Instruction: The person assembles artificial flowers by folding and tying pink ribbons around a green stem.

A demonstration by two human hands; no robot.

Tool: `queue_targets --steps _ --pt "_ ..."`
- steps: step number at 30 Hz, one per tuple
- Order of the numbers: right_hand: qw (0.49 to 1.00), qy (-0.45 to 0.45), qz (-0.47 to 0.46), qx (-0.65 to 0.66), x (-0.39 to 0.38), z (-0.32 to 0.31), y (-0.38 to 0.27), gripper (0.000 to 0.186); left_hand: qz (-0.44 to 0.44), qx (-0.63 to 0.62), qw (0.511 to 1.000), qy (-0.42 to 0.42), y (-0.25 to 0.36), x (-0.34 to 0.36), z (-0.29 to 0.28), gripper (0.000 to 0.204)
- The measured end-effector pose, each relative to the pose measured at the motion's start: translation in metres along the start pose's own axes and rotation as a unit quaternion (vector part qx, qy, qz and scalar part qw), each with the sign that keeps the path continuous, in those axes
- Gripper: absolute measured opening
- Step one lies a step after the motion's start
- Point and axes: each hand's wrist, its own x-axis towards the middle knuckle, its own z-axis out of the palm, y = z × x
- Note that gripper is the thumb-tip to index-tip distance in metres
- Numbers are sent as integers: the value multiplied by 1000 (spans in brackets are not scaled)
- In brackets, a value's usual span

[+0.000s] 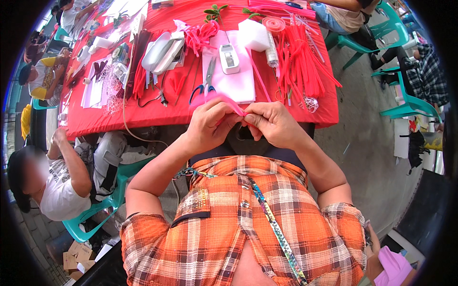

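In front of my waist, at the near edge of the red-covered table (pixel 327 108), both hands meet on a bright pink strip (pixel 224 98) of thin, soft-looking material. My left hand (pixel 210 121) is closed round it, and part of the strip arches over those fingers. Fingertips of my right hand (pixel 273 123) pinch its end close beside the left thumb. What lies inside the pinch is hidden. Just beyond my left hand lie scissors (pixel 209 76) with blue handles. A white tape dispenser (pixel 230 61) rests on a stack of pale sheets (pixel 238 88) past both hands.
Fuzzy pink-red stems (pixel 298 62) lie at the right of the table, near a coral ribbon roll (pixel 274 24) and a white foam block (pixel 254 35). Left stand a grey-white case (pixel 160 52) and a black plug (pixel 164 101). A person (pixel 62 186) sits close at left.
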Motion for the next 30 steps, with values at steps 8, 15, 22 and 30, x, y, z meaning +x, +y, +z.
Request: queue_targets --steps 8,15,22,30 --pt "995 29 20 92 2 10 12 19 171 149 973 34 -17 -5 2 27" --pt "986 64 25 150 1 16 17 18 207 169 962 60 -25 -8 8 29" --pt "993 79 -72 -51 -2 13 15 7 68 57 996 4 -5 -1 -4 11" --pt "792 122 -305 -514 9 9 32 13 -472 -433 766 -61 -35 -9 0 12"
